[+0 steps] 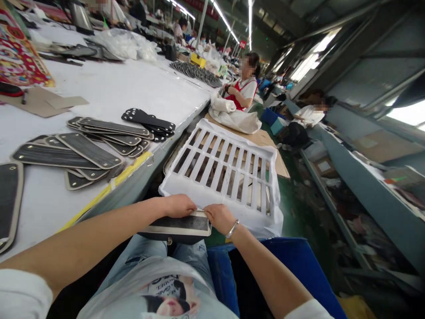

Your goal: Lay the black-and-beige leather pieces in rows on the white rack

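Past the printed shirt point(172, 283), left hand point(181, 206) and right hand point(219, 218), close together, pinch the dark panel point(181, 225) at its far edge.

On the near side, the pale shirt point(159, 288) reads "MODEL" and, nearer still, "GAB"; larger letters just beyond these are too distorted to read surely. In the far part of the hall are a small red sign point(243, 44) and a red banner point(206, 8), their markings too small to read
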The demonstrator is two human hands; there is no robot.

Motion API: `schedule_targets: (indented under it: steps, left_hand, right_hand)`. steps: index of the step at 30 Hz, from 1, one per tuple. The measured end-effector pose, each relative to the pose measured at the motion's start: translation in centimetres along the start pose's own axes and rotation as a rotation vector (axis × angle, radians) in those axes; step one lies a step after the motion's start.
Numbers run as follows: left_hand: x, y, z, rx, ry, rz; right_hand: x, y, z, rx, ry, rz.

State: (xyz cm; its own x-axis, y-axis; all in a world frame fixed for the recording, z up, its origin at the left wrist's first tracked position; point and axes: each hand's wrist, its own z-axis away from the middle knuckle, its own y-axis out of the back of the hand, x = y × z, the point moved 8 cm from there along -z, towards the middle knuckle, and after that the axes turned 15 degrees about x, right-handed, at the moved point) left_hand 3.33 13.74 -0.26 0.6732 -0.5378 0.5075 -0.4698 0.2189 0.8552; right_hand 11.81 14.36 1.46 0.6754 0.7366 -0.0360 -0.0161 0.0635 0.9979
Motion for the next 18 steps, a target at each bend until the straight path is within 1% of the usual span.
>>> schedule_targets:
  steps: [3, 8, 14, 18]
  left_hand:
    - [0.1, -0.2, 0.0, -0.029, 0.006, -0.003]
    - [0.6, -0.3, 0.0, -0.054, 0.002, -0.008]
    - [0.9, -0.2, 0.2, -0.039, 0.057, 0.009]
    - [1.1, -0.6, 0.4, -0.021, 0.082, -0.043]
  right_hand:
    - [0.3, -0.3, 0.0, 0.009, 0.001, -0.034]
    - [0.5, -0.4, 0.1, -0.022, 0.018, -0.101]
    - [0.6, 0.1, 0.2, -0.056, 0.094, -0.269]
    - [0.7, 0.1, 0.5, -0.062, 0.125, -0.248]
